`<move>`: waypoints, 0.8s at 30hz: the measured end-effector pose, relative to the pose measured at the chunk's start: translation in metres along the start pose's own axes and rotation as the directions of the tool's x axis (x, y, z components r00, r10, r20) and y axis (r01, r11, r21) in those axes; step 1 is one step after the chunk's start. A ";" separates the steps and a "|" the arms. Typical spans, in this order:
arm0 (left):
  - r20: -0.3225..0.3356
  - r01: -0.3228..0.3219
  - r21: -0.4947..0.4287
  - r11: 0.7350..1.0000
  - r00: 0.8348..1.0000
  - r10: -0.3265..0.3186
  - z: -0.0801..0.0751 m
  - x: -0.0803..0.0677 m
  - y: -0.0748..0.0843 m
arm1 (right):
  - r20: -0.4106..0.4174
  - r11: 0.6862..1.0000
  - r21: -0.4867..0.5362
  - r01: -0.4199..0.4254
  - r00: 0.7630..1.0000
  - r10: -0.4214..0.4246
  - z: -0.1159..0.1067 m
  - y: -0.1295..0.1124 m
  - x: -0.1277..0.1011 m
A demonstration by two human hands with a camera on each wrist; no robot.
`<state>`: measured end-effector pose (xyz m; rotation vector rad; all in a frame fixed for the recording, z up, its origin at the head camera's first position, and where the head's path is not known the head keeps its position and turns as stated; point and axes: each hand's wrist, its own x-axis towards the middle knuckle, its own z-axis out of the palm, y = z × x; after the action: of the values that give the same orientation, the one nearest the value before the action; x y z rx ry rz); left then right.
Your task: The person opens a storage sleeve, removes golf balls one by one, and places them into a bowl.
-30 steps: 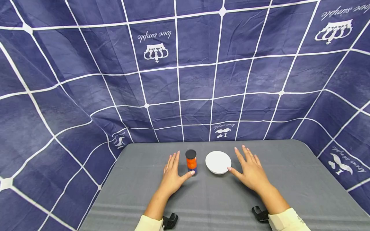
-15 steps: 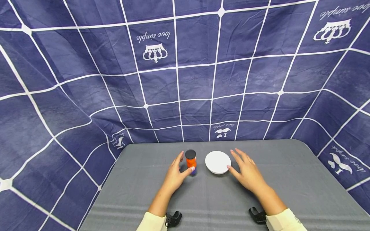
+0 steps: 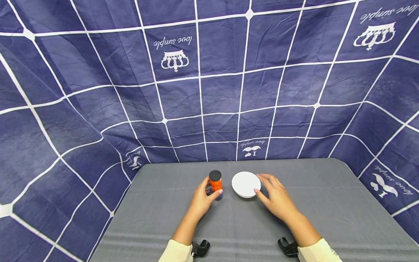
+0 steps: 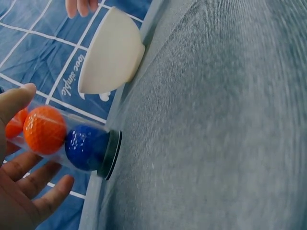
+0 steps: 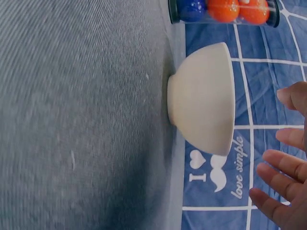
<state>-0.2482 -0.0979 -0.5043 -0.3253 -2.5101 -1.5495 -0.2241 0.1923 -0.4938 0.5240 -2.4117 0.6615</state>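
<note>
On the grey table (image 3: 157,214), tube of balls (image 3: 216,185) stands upright, white bowl (image 3: 246,184) just beside it. Left hand (image 3: 200,201) loosely round the tube, contact unclear; right hand (image 3: 277,201) near the bowl, fingers spread. Likely the reaching step; next calls for gripping both.

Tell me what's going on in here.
A person's left hand is around a clear, black-capped tube holding orange balls and a blue ball; whether it actually grips the tube isn't clear. Their right hand is open beside the rim of a white bowl, not holding it. Tube and bowl stand upright, apart, on the grey table.
</note>
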 end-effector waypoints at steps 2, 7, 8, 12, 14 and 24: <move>0.003 -0.010 -0.007 1.000 1.000 0.010 0.002 0.000 0.000 | 0.007 1.000 0.006 0.003 1.000 -0.003 0.001 -0.002 0.000; -0.020 -0.011 -0.025 1.000 1.000 0.010 0.004 0.001 0.001 | 0.026 1.000 0.027 0.001 1.000 -0.001 0.000 -0.010 0.002; -0.026 -0.014 -0.022 1.000 1.000 0.014 0.004 0.002 0.001 | 0.030 1.000 0.030 -0.001 1.000 0.000 0.000 -0.012 0.002; -0.051 -0.007 -0.027 1.000 0.999 0.006 0.005 0.002 0.002 | 0.043 0.999 0.042 -0.006 0.999 0.004 0.000 -0.018 0.003; -0.057 -0.005 -0.030 1.000 0.998 0.004 0.005 0.001 0.003 | 0.045 0.999 0.045 -0.004 0.999 0.002 0.000 -0.020 0.004; -0.082 -0.052 0.048 0.997 0.995 0.056 0.005 -0.007 0.014 | 0.055 0.993 0.114 -0.012 0.998 0.006 0.001 -0.031 0.007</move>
<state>-0.2377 -0.0881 -0.4961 -0.3132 -2.4486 -1.4525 -0.2146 0.1660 -0.4796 0.5860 -2.4386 0.8029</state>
